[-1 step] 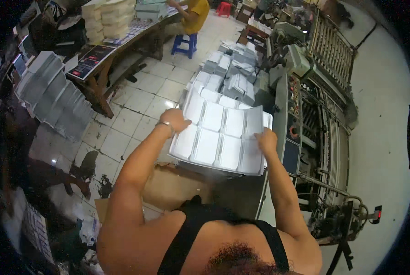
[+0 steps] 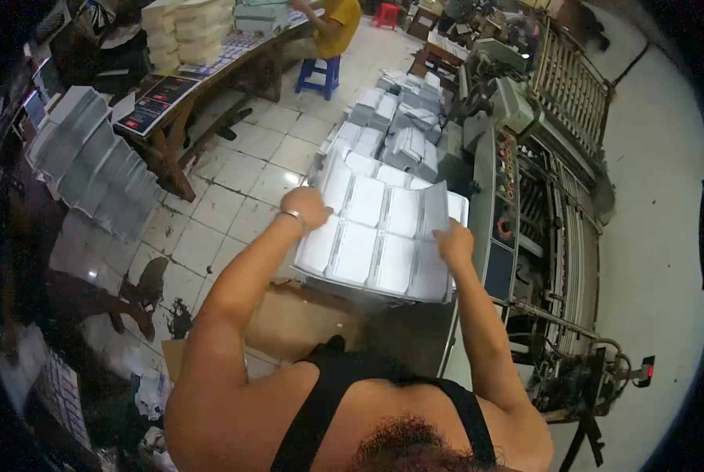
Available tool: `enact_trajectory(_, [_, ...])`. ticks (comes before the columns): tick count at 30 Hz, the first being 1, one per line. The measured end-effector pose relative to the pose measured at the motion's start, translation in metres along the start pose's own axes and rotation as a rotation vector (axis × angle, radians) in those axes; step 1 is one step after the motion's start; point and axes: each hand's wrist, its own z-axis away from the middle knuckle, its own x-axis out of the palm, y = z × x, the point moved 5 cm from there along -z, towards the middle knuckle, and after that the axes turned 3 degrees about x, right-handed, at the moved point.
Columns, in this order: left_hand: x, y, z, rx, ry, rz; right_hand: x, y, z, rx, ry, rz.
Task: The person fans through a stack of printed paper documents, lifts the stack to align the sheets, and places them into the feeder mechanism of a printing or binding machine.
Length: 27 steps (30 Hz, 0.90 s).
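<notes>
Large white printed sheets [image 2: 361, 224], marked off in a grid of panels, lie on a stack in front of me. My left hand [image 2: 308, 208] grips their left edge, thumb on top and fingers curled under the rim. At the right edge my right hand [image 2: 455, 238] pinches the sheets, and that side curls upward. The sheets sag a little between my hands. How many sheets I hold cannot be made out. Beneath their near edge the side of the stack is in shadow.
Beyond the sheets stand several paper bundles [image 2: 411, 149]. A printing machine [image 2: 503, 228] runs along my right. At the left are a slanting grey paper stack [image 2: 84, 153] and a wooden table [image 2: 180, 94]. A person in yellow [image 2: 340, 22] sits on a blue stool [image 2: 318, 76]. Cardboard [image 2: 301, 318] lies near me.
My left hand has shifted slightly to the right with the left edge of the sheets. My right hand has moved very slightly left, still holding its edge.
</notes>
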Motion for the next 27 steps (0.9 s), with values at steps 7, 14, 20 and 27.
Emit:
enact_trajectory(7, [0.043, 0.088, 0.009, 0.182, 0.124, -0.301, 0.019, -0.063, 0.027, -0.12, -0.099, 0.19])
enact_trajectory(14, [-0.012, -0.022, -0.016, 0.177, -0.197, 1.043, -0.058, 0.023, -0.02, 0.261, -0.29, -1.198])
enact_trajectory(20, [0.059, -0.022, -0.033, 0.116, 0.047, -0.015, 0.051, 0.059, -0.019, 0.16, -0.024, 0.043])
enact_trajectory(27, [-0.002, -0.04, -0.013, 0.247, -0.225, 1.228, -0.067, 0.053, -0.009, 0.296, -0.19, -1.235])
